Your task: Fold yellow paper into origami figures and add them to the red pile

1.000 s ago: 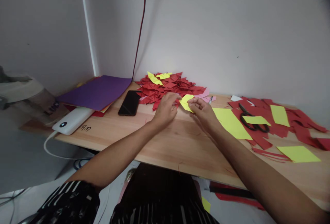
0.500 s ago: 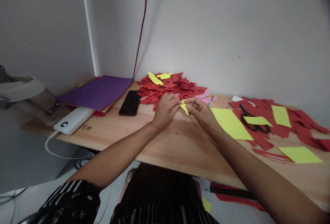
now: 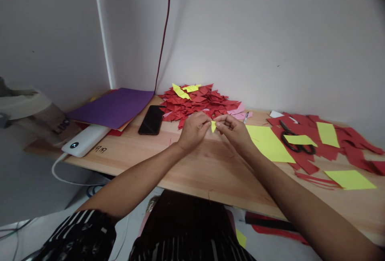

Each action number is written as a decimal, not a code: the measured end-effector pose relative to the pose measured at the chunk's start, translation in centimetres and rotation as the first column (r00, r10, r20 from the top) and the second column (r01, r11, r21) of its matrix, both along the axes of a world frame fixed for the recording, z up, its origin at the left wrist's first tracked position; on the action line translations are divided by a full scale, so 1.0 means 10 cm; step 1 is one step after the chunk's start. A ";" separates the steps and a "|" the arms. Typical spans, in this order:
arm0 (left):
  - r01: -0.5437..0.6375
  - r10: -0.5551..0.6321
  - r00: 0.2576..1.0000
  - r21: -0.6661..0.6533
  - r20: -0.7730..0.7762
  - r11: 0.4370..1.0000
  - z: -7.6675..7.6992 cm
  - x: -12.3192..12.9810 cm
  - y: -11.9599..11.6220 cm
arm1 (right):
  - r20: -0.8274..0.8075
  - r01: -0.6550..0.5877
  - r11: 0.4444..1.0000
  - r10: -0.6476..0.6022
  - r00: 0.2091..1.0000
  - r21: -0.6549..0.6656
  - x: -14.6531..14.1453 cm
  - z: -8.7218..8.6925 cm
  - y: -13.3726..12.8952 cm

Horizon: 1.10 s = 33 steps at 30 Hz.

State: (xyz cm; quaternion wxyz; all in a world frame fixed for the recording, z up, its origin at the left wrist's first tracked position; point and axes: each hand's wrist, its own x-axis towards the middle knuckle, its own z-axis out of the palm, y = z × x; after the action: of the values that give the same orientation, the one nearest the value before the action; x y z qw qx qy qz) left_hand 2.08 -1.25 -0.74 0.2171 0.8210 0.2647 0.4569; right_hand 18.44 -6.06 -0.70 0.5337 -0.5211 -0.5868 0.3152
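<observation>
A small folded piece of yellow paper (image 3: 213, 126) is pinched between my two hands, just above the wooden desk (image 3: 195, 168). My left hand (image 3: 195, 128) grips its left side with thumb and fingertips. On the right side, the thumb and fingers of my right hand (image 3: 233, 130) close on it, and they cover part of the paper. Right behind my hands lies a heap of folded red paper pieces (image 3: 198, 102), with a couple of folded yellow pieces (image 3: 181, 91) on top. Some pink paper (image 3: 239, 110) shows at the heap's right edge.
To the left are a black phone (image 3: 150, 120), purple sheets (image 3: 117, 106) and a white power bank (image 3: 86, 140) with a cable. At right lie a large yellow sheet (image 3: 269, 144), black-handled scissors (image 3: 300, 148), red scraps (image 3: 355, 152) and a smaller yellow sheet (image 3: 350, 179). A pen (image 3: 246, 117) rests near the heap.
The yellow paper between my fingers now shows as a smaller, downward-pointing shape. My fingers have shifted slightly on it, with both hands in nearly the same place.
</observation>
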 end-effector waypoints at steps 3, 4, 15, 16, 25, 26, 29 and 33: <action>0.011 -0.011 1.000 -0.029 0.009 1.000 0.00 0.00 -0.01 | 0.071 0.011 1.000 -0.013 0.997 0.021 0.01 -0.02 0.00; 0.015 -0.014 1.000 -0.041 0.011 0.999 0.00 0.01 -0.02 | 0.097 0.016 0.999 -0.019 0.995 0.029 0.02 -0.02 0.00; 0.008 -0.011 1.000 -0.134 -0.021 0.991 0.02 0.03 -0.03 | 0.161 0.079 0.997 -0.080 0.984 0.014 0.02 -0.04 -0.02; 0.003 -0.005 1.000 -0.140 -0.017 0.990 0.03 0.04 -0.03 | 0.160 0.081 0.997 -0.082 0.984 0.012 0.01 -0.04 -0.03; 0.025 -0.025 1.000 -0.106 0.001 0.994 -0.01 0.01 0.00 | 0.332 0.094 0.992 -0.117 0.936 0.085 -0.04 0.03 -0.09; 0.031 -0.032 1.000 -0.106 -0.001 0.994 -0.01 0.01 0.00 | 0.357 0.097 0.991 -0.125 0.926 0.096 -0.04 0.04 -0.10; 0.027 -0.028 1.000 -0.152 0.001 0.988 -0.01 0.02 0.00 | 0.404 0.101 0.989 -0.136 0.905 0.107 -0.06 0.08 -0.10; 0.001 0.006 1.000 -0.229 0.027 0.973 -0.02 0.03 0.01 | 0.420 0.107 0.989 -0.139 0.897 0.100 -0.06 0.10 -0.10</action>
State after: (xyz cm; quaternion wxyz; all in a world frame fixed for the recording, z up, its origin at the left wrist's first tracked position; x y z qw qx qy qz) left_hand 2.40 -1.11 -0.93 0.3135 0.7836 0.3137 0.4350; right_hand 17.81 -7.10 0.32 0.4304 -0.5931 -0.6664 0.1373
